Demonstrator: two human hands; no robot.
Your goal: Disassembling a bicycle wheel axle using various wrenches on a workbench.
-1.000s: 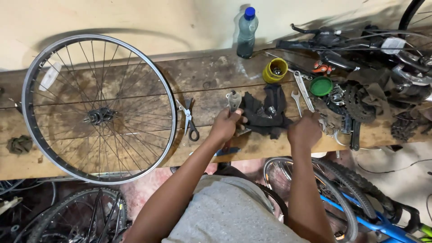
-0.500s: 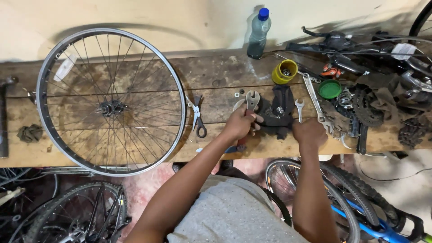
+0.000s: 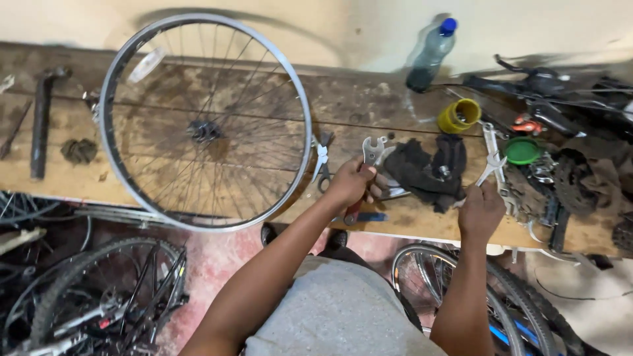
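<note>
— Gripping, left hand (image 3: 351,184): flat cone wrench (image 3: 373,153), fingers (image 3: 369,191) closed round its shank, forked head standing up above the knuckles. Confirm?

— Confirmed. Right hand (image 3: 480,211): small open-ended spanner (image 3: 491,168), pinched at the tail by closed fingertips (image 3: 469,201), head angled up and away from the thumb.

— Between the two sets of fingers?

— Black rag (image 3: 425,171), crumpled, just beyond the fingertips of both hands, lying on the wooden bench (image 3: 369,109). Small metal part on top of it, too small to identify.

— Left of the left fingers?

— Pliers (image 3: 322,161), light-handled, just beside the knuckles, touching or nearly touching the rim of a spoked bicycle wheel (image 3: 204,125) laid flat on the bench.

— Beyond the right fingers?

— Long spanner (image 3: 489,142), green lid (image 3: 522,150), yellow cup (image 3: 459,115) further out; plastic bottle (image 3: 430,56) with blue cap against the wall. Heap of dark chain and sprocket parts (image 3: 580,181) off to the right of the thumb.

— Under the left wrist?

— Red-and-blue handled tool (image 3: 362,215) at the bench edge, mostly hidden by the hand.

— Far left?

— Hammer (image 3: 41,122), well apart from both hands.
</note>
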